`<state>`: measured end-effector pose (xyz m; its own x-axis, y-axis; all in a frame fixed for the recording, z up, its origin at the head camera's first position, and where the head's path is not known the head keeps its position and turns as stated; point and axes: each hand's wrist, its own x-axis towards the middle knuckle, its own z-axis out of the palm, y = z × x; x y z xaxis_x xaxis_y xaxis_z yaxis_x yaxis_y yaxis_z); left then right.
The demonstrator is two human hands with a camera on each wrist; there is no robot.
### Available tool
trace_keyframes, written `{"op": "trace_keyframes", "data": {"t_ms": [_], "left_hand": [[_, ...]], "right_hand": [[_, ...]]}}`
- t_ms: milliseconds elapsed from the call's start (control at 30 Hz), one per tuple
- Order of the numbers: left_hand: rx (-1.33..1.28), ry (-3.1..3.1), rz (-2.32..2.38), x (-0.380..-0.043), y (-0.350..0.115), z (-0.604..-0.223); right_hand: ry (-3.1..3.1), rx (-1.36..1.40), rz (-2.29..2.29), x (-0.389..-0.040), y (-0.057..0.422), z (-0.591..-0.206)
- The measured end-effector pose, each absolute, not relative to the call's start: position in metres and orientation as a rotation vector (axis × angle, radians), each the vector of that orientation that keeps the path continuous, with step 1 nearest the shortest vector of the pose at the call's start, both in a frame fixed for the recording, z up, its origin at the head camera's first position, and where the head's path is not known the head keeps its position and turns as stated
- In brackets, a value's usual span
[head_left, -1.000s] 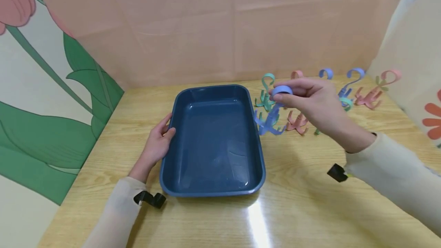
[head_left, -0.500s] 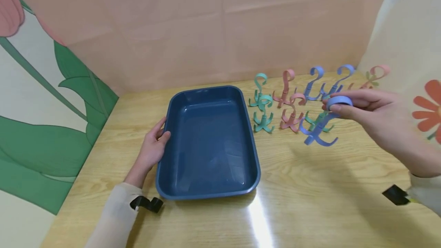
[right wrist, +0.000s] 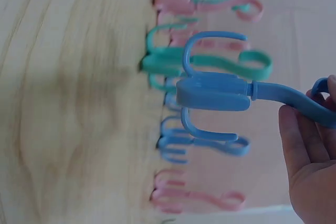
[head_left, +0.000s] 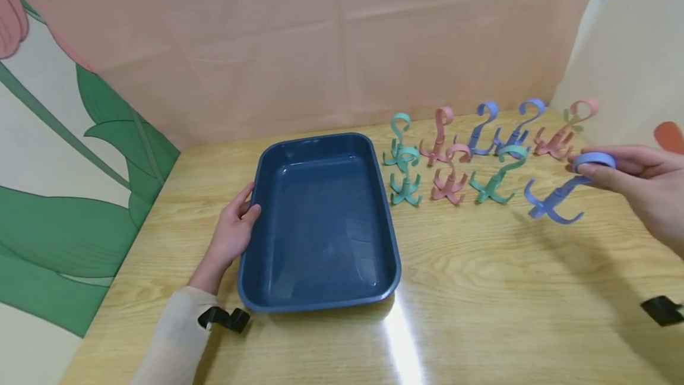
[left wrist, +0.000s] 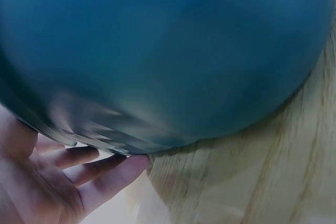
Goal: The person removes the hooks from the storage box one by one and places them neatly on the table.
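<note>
At the right, my right hand (head_left: 649, 186) pinches a blue hanger hook (head_left: 556, 199) by its curled top. Its prongs hang tilted above the table, with a shadow below. In the right wrist view the blue hook (right wrist: 215, 93) fills the middle, and the right hand (right wrist: 315, 156) holds its curved neck. My left hand (head_left: 232, 232) holds the left side of a deep blue rectangular tray (head_left: 323, 224), thumb at the rim and fingers along the outer wall. From the left wrist, the left hand's (left wrist: 58, 182) fingers touch the tray's outside (left wrist: 173, 61).
Several similar hooks stand in two rows right of the tray, among them a green hook (head_left: 495, 183), a pink hook (head_left: 450, 182) and a blue hook (head_left: 481, 132). A pink sheet (head_left: 256, 46) backs the wooden table (head_left: 470, 302). Patterned walls flank both sides.
My right hand has carried the blue hook from near the tray's right edge to the right, past the front row's green hook. The left hand stays on the tray; the head view shifts slightly.
</note>
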<state>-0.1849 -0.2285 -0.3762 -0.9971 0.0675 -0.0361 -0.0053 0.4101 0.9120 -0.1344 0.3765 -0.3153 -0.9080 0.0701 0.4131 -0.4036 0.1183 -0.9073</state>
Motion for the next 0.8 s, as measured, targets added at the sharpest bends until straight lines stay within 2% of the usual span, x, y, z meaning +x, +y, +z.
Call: {"op": "trace_keyframes", "data": {"t_ms": [300,467,800], "left_hand": [[0.046,2.573,1.665,-0.183,-0.228,-0.374],[0.036,2.566,1.675,-0.183,-0.229,-0.375],[0.031,2.559,1.683,-0.182,-0.228,-0.375]], "right_hand": [[-2.263,0.035,1.734,-0.151,0.405,-0.33],[-2.272,0.067,1.72,-0.165,0.41,-0.339],[-1.913,0.245,2.123,-0.183,0.416,-0.354]]}}
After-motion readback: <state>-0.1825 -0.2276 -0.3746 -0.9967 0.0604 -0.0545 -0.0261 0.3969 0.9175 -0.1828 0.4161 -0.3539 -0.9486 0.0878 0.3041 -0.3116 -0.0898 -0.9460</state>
